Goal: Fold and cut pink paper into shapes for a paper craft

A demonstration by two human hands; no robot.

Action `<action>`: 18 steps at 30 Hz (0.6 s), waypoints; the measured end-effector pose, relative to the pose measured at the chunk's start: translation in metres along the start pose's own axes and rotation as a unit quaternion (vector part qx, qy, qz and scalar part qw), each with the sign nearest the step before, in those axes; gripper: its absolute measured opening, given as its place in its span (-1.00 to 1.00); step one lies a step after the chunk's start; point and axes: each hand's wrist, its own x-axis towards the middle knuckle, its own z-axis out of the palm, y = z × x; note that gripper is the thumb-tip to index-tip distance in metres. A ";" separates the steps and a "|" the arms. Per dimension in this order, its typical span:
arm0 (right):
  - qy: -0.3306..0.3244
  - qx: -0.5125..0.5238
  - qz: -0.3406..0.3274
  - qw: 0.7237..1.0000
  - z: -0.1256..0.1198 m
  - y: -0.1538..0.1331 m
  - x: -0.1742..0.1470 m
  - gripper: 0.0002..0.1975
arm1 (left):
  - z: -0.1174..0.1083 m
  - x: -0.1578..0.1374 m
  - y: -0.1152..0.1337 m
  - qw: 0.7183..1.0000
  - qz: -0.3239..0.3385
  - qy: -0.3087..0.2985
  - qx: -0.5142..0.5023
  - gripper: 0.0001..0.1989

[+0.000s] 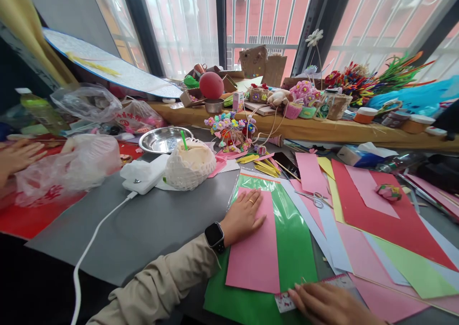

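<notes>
My left hand (245, 217), wearing a ring and a smartwatch, lies flat with its fingers stretched out on a pink sheet of paper (251, 267). Beneath that sheet is green paper (294, 234) in a clear plastic sleeve. At the bottom edge, my right hand (328, 303) has its fingers closed over a patterned ruler (285, 302); the ruler's ends show on both sides of the hand, by the lower right corner of the pink sheet. Small scissors (317, 200) rest on paper to the right of the sleeve.
Coloured sheets, including a red one (380, 210), overlap on the right. A coconut in foam net (190, 165), a steel plate (163, 141) and a white power strip (147, 174) stand to the left. Another person's hand (19, 157) is at far left. Crafts and a red balloon (211, 85) line the sill.
</notes>
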 end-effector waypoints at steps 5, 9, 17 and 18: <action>0.049 -0.015 0.104 0.993 -0.006 0.048 0.021 -0.73 | -0.001 0.000 0.000 1.000 0.004 0.005 -0.002 -0.48; 0.040 -0.101 0.215 0.970 0.020 0.090 0.042 -0.77 | -0.001 0.000 0.000 1.000 0.001 0.007 -0.005 -0.47; -0.073 -0.154 0.228 0.959 0.052 0.101 0.066 -0.82 | -0.001 -0.001 0.000 1.000 -0.004 0.002 -0.003 -0.47; -0.078 -0.156 0.219 0.960 0.051 0.100 0.066 -0.82 | -0.001 -0.001 0.000 1.000 -0.003 0.003 -0.003 -0.47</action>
